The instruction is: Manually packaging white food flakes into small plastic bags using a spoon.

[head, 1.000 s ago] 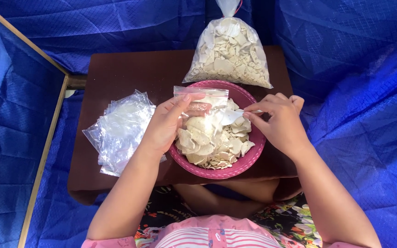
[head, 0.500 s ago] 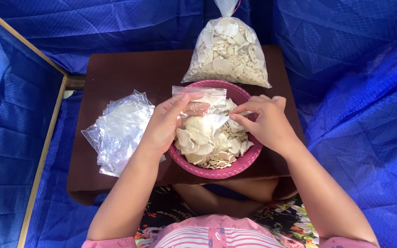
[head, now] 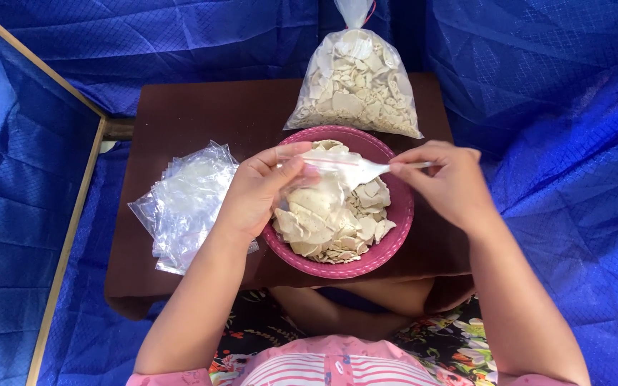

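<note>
Head view: both hands, left point(head: 255, 193) and right point(head: 448, 182), pinching a small clear bag point(head: 330, 175) above the pink bowl point(head: 394, 236) of chips.

Low dark brown table point(head: 201, 118), rectangular, set among blue quilted cloth. On it: pile of empty clear plastic bags point(head: 187, 204), left side, reaching the near-left area; pink bowl point(head: 394, 232) of pale flat chips, centre-right, near edge; large tied clear bag of same chips point(head: 355, 82), far edge, just beyond the bowl.

Low dark-brown table point(head: 201, 114) w/ blue tarp point(head: 552, 93) all around, daylight.
</note>
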